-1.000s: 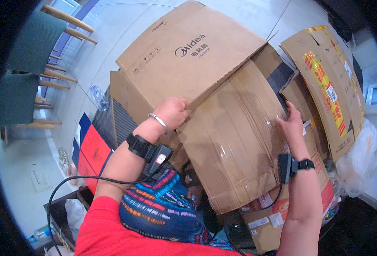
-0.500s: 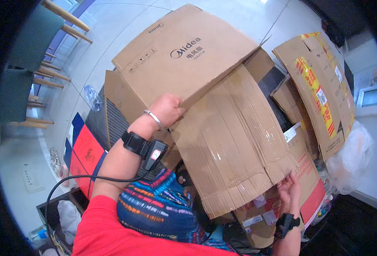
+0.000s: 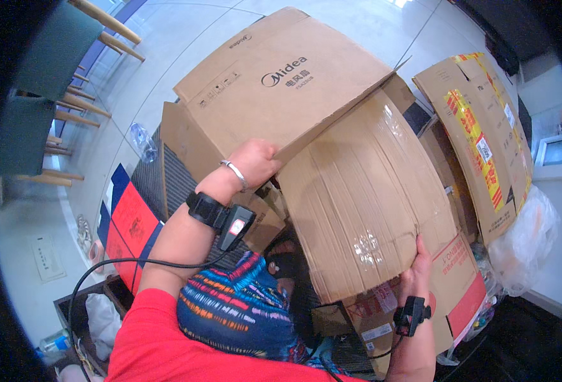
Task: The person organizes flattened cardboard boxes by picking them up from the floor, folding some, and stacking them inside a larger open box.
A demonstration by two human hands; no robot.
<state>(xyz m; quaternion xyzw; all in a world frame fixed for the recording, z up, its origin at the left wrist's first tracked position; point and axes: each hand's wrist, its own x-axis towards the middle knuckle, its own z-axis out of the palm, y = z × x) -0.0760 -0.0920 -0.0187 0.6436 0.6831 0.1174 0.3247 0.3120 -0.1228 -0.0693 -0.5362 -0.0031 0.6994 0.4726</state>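
My left hand [image 3: 254, 164] is closed on the near edge of a large brown cardboard box [image 3: 249, 108] with black print, held up and spread flat. In my right hand [image 3: 417, 268] is the lower right edge of a creased brown cardboard sheet [image 3: 357, 191] with strips of clear tape. The thumb lies along that edge, while the other fingers are partly hidden. This sheet slopes up toward the printed box, and its far end goes beneath it. Under the sheet's lower end is another carton with red print [image 3: 373, 315].
At the right stands a folded carton with yellow-red tape [image 3: 478, 153], beside a clear plastic bag [image 3: 526, 242]. A red and blue board [image 3: 131, 219] leans at the left, near a crumpled clear plastic piece [image 3: 143, 141]. Chairs [image 3: 45, 51] stand far left. A black cable [image 3: 122, 261] crosses my left arm.
My right hand has moved up and slightly left, pushing the taped cardboard sheet, which now bows more and sits further up. My left hand keeps its hold on the printed box.
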